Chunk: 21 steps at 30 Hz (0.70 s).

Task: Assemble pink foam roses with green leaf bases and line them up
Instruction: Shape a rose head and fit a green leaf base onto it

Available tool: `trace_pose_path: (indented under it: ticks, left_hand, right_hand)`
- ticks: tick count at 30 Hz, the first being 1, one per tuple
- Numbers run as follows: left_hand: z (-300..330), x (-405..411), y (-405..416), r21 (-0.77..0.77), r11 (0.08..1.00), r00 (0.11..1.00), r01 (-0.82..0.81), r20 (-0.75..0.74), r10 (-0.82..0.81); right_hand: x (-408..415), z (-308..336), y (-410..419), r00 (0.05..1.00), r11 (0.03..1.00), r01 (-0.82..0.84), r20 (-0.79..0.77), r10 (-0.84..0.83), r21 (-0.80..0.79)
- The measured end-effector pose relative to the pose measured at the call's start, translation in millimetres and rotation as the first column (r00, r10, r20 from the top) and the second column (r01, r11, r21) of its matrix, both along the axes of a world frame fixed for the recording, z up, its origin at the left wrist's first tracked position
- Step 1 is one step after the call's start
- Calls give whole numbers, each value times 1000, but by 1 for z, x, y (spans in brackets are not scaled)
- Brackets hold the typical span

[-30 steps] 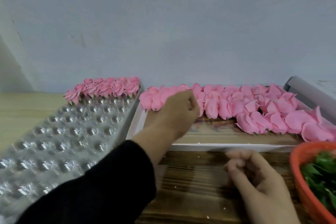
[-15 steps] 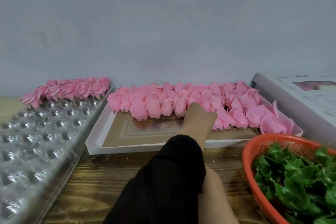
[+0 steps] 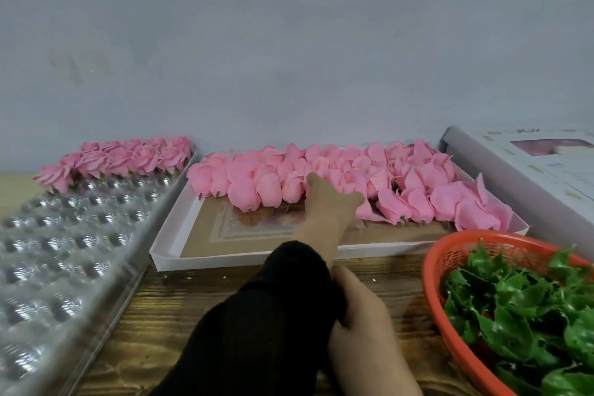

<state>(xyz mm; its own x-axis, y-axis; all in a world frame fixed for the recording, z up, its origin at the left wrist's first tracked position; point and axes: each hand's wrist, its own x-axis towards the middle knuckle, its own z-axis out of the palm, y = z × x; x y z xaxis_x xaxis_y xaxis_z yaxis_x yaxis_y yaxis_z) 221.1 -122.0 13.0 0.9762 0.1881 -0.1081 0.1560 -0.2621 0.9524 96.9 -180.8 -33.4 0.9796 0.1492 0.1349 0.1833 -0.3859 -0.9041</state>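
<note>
Many pink roses [image 3: 337, 183] fill the white tray [image 3: 167, 254] — my left hand [image 3: 328, 206] reaches in, fingers hidden among them, so I cannot tell their grip. My right hand [image 3: 363, 325] curls its fingers round my black sleeve [image 3: 257, 325].

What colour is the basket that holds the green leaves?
Orange-red basket, seen best in the head view.

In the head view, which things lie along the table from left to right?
Clear plastic dimpled tray with finished pink roses → shallow white box of pink foam rosebuds → orange plastic basket of green leaf bases.
</note>
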Motion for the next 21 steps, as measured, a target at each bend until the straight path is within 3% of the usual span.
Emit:
trace_pose_path:
  ticks: [5,7,11,21]
  left_hand:
    - [17,-45,43,-317,946,987,-66,119,109]
    - [20,-71,61,-364,928,983,-78,129,133]
    - [12,-119,86,-427,902,981,-61,142,134]
    - [-12,-175,91,-87,994,907,64,420,-22]
  right_hand:
    - [-5,8,3,995,976,84,40,-94,202]
    - [-7,13,4,997,964,58,27,-67,259]
    - [-13,20,9,995,972,-87,69,73,219]
    - [-28,25,15,959,952,-268,132,250,150]
